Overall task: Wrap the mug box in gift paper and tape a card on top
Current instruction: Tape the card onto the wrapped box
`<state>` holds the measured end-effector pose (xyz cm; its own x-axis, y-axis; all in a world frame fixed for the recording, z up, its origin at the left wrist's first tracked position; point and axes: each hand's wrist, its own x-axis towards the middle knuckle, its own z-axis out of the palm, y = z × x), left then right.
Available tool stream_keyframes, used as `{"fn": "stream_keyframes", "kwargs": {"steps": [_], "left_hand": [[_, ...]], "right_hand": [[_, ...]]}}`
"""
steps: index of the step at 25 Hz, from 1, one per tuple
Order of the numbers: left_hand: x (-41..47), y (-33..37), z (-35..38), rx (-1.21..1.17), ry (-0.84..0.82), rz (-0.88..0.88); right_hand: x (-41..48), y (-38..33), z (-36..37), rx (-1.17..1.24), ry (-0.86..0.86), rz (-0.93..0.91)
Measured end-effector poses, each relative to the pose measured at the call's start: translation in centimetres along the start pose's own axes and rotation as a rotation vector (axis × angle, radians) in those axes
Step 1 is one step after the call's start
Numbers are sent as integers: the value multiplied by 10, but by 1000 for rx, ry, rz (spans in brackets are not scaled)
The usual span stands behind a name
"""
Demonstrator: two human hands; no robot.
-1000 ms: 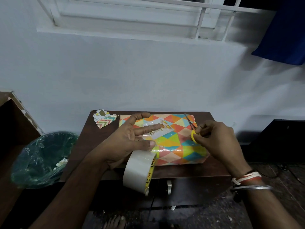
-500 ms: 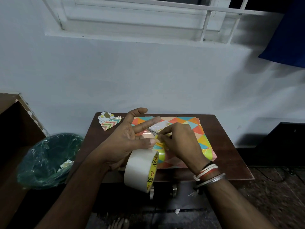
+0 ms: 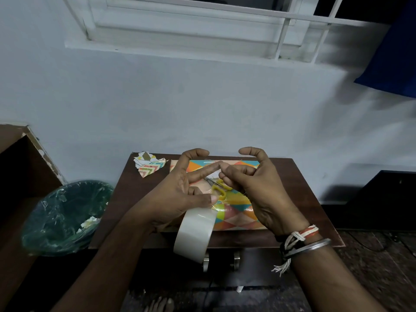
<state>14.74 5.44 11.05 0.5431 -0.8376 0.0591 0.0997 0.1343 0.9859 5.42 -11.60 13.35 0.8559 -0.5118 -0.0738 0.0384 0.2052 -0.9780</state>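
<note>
The wrapped box (image 3: 236, 212) is laid flat on the brown bench (image 3: 299, 199), and yellow-handled scissors (image 3: 219, 190) are seen just over its top face. The tape roll (image 3: 193, 235) is held by the left grip (image 3: 180, 194) and hangs at the bench's near edge, while the left forefinger's tip is touched by the curled fingers (image 3: 234, 173) of the right grip (image 3: 254, 190).

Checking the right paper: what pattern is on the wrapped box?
Wrapped box: multicoloured triangles, orange, teal, yellow; head view.
</note>
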Motion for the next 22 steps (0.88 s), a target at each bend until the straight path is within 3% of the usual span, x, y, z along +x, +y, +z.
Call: {"fn": "stream_keyframes", "kwargs": {"steps": [11, 15, 22], "left_hand": [[7, -6, 1, 32, -27, -25], [8, -10, -2, -41, 84, -6], [28, -16, 21, -237, 272, -25]], "right_hand": [[-6, -13, -19, -299, -29, -227], [8, -18, -45, -350, 43, -297], [31, 6, -73, -607, -10, -204]]}}
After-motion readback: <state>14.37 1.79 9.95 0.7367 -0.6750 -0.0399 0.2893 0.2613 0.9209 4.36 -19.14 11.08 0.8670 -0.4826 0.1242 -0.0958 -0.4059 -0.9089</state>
